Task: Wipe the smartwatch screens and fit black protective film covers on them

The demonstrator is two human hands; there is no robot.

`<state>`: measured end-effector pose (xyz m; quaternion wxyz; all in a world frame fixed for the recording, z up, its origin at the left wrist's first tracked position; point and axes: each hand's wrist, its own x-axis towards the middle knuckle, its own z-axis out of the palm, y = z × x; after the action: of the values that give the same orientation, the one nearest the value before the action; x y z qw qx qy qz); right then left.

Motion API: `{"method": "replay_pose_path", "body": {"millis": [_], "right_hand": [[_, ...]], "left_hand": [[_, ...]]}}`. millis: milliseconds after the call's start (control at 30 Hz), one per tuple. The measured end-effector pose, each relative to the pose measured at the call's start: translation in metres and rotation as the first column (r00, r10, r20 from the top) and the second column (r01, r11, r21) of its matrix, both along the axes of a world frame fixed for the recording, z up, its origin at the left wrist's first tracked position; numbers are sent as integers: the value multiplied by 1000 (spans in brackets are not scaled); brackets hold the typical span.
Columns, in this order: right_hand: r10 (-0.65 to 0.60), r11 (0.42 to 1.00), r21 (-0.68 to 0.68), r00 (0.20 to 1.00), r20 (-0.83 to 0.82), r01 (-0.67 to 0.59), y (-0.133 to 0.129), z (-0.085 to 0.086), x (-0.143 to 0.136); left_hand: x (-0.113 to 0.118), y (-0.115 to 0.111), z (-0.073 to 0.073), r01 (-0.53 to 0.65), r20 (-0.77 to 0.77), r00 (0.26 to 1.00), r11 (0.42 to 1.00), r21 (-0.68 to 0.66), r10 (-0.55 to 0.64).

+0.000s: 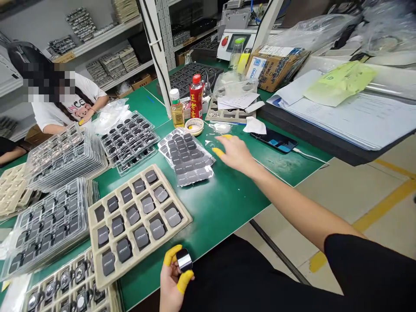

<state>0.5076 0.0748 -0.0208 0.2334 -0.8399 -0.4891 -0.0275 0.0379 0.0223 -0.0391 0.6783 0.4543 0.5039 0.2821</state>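
The block, dark with a shiny face, is pinched between the left hand's yellow-tipped thumb and finger. From it, the tray of dark squares lies at ten o'clock, the sheets at twelve. At one o'clock, the right hand has thumb and finger parted near clear film; I can't tell whether they touch it.

The one camera, worn on the person's head, looked forward and down across the table from close by, reaching the shelves behind.
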Motion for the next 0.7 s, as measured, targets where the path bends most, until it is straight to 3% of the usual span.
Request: {"method": "replay_pose_path", "body": {"millis": [100, 200, 400, 700], "right_hand": [[148, 988, -40, 988, -33, -149, 59, 6, -15], [224, 971, -74, 973, -48, -227, 87, 0, -34], [210, 978, -12, 978, -15, -210, 74, -20, -59], [190, 949, 252, 982, 16, -188, 53, -13, -54]], "left_hand": [[3, -2, -8, -26, -24, 999, 999, 47, 28], [2, 0, -16, -61, -15, 998, 996, 65, 62], [-8, 10, -31, -15, -31, 999, 998, 66, 17], [-15, 11, -42, 89, 0, 996, 989, 121, -89]]}}
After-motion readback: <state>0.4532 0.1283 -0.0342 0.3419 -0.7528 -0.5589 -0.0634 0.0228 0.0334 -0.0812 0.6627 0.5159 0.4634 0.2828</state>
